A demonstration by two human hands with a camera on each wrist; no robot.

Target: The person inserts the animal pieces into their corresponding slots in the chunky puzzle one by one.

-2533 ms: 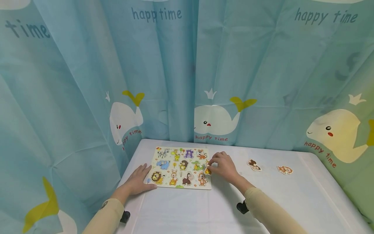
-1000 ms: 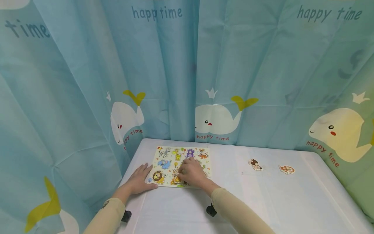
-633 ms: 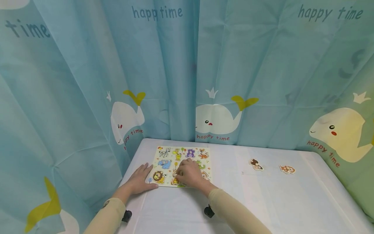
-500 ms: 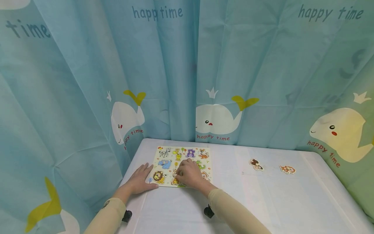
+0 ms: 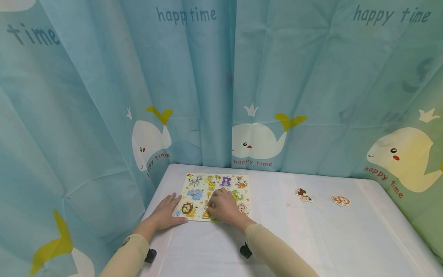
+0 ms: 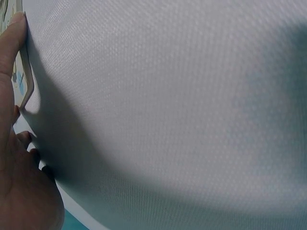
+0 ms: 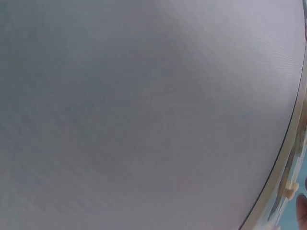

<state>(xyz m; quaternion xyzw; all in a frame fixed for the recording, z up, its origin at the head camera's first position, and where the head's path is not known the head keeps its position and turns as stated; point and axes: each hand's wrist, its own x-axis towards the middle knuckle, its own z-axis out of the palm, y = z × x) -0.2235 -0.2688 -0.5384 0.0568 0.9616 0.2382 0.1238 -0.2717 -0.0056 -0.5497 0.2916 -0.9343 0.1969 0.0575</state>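
A flat animal puzzle board (image 5: 199, 220) lies on the table, with colourful animals such as a lion (image 5: 188, 209) and a blue elephant (image 5: 195, 194) in rows. My left hand (image 5: 166, 214) rests at the board's left edge, fingers straight, thumb at the near corner. My right hand (image 5: 224, 206) is over the lower middle of the board, and its thumb and fingers pinch an orange-yellow kangaroo puzzle piece (image 5: 206, 214) at the kangaroo picture in the near row. The fingers hide part of that piece, and the hand covers the pictures beside it.
Two loose puzzle pieces lie to the right on the white tabletop (image 5: 311, 238): a brown-and-white one (image 5: 303, 195) and an orange monkey-like one (image 5: 340, 200). A blue curtain (image 5: 207, 96) with whale prints hangs behind the table and along its left side.
My right hand has carried the kangaroo piece left from the board's right edge to the near row, then shifted only slightly there. My left hand has stayed at the board's left edge.
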